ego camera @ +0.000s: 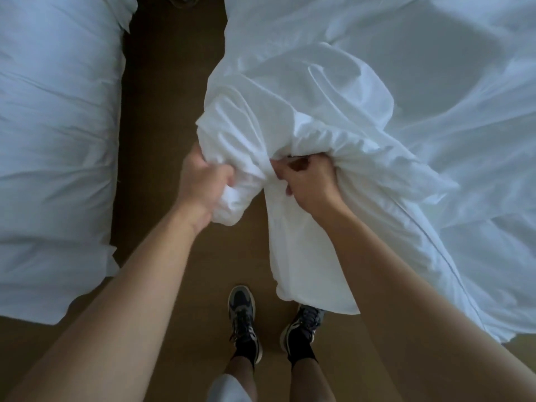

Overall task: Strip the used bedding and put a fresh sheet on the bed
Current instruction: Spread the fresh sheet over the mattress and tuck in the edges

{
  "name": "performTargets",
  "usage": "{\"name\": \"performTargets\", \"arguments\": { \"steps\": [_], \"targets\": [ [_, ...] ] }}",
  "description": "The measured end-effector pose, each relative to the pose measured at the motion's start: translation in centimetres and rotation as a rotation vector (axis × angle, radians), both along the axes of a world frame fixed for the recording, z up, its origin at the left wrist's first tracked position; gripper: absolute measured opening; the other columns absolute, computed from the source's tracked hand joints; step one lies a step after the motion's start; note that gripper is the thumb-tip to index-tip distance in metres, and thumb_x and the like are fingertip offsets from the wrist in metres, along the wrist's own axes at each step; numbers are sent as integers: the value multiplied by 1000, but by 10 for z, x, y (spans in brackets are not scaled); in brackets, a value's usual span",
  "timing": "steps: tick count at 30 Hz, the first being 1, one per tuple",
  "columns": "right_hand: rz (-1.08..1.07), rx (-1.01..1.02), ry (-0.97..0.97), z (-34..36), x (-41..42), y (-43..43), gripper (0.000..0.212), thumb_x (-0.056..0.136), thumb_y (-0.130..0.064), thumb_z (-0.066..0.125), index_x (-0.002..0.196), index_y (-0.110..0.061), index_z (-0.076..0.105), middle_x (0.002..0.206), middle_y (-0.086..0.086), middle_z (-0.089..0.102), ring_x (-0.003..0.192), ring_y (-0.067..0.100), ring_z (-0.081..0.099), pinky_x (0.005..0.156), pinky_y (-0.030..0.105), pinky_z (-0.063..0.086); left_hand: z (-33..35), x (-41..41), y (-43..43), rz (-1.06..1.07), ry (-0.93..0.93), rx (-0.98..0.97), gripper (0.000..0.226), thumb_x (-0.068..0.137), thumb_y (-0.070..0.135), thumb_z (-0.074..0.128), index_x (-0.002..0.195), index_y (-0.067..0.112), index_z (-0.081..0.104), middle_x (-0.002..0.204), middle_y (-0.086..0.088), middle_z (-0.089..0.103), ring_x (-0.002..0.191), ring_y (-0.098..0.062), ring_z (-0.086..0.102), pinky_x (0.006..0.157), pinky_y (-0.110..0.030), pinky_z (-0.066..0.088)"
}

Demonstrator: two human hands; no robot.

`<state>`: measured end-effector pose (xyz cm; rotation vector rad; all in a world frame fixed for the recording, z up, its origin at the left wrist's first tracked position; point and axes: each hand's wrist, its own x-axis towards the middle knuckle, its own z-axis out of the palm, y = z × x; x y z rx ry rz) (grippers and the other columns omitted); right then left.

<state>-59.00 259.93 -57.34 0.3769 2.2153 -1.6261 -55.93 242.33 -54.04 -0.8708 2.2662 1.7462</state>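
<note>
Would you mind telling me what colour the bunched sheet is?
Plain white, with no pattern; the sheet shows best in the head view.

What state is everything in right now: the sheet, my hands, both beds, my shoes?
white sheet: bunched up, pulled partly off the right bed, one end hanging down.
left hand: grips the bunched sheet.
right hand: grips the bunched sheet.
right bed: covered in rumpled white bedding.
left bed: covered in wrinkled white bedding.
shoes: worn, laced, on the brown floor.
</note>
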Motion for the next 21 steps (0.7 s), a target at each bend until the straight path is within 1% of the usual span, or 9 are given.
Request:
{"name": "performTargets", "arguments": {
  "steps": [3, 5, 8, 10, 12, 15, 16, 18, 21],
  "targets": [
    [-227, 7, 116, 0, 3, 11, 27, 79, -38, 83, 97, -22, 71, 87, -14, 73, 82, -5, 67, 77, 14, 51, 20, -14, -18, -56, -65, 92, 48, 69, -3, 55, 98, 33, 67, 83, 10, 69, 92, -23, 68, 54, -24, 56],
    [-454, -22, 211, 1, 3, 11, 36, 75, -39, 84, 103, -23, 68, 93, -13, 72, 87, -9, 65, 78, 11, 49, 32, -27, -21, -181, -94, 50, 46, 67, 0, 55, 93, 37, 66, 81, 11, 69, 89, -21, 68, 57, -27, 55],
    [-815, -81, 304, 8, -10, 12, 74, 59, -45, 92, 119, -26, 52, 106, -18, 58, 93, -16, 57, 79, 1, 40, 42, -48, -20, -296, -118, -34, 46, 59, 9, 58, 94, 38, 66, 95, 6, 68, 93, -21, 66, 68, -34, 51],
    [-877, -9, 276, 9, -22, 21, 106, 51, -55, 92, 139, -22, 41, 119, -13, 50, 106, -6, 52, 88, 1, 34, 44, -64, -19, -287, -97, -124, 44, 59, 11, 59, 93, 38, 66, 97, 7, 68, 94, -18, 64, 71, -35, 51],
    [-807, 18, 247, 11, -29, 33, 104, 55, -57, 90, 141, -19, 46, 124, -8, 58, 114, 5, 57, 97, 14, 41, 43, -78, -19, -276, -39, -241, 42, 63, 13, 59, 96, 36, 66, 99, 6, 67, 95, -16, 63, 75, -36, 52],
    [-505, -178, 206, 7, -41, 52, 44, 72, -48, 86, 102, -18, 72, 90, -8, 77, 88, 7, 73, 80, 28, 58, 44, -93, -21, -236, 47, -312, 44, 68, 9, 57, 103, 36, 65, 103, 6, 67, 96, -16, 63, 82, -39, 56],
    [-344, -239, 171, 6, -45, 57, 38, 75, -46, 85, 98, -18, 73, 90, -9, 77, 87, 8, 74, 79, 29, 59, 46, -97, -21, -213, 54, -278, 48, 68, 7, 56, 102, 38, 66, 105, 6, 67, 98, -16, 64, 83, -40, 56],
    [10, -272, 69, 6, -54, 62, 45, 77, -45, 83, 112, -18, 73, 105, -6, 76, 101, 12, 72, 91, 35, 57, 48, -101, -20, -203, 54, -221, 53, 64, 3, 53, 100, 40, 67, 108, 5, 67, 102, -18, 63, 85, -41, 56],
    [421, 170, -76, -7, -65, 52, 77, 80, -57, 75, 143, -19, 52, 140, -2, 57, 129, 21, 53, 112, 42, 41, 50, -104, -14, -241, 61, -210, 57, 62, 1, 51, 101, 40, 66, 110, 6, 66, 104, -19, 62, 85, -40, 56]
  ]
}}
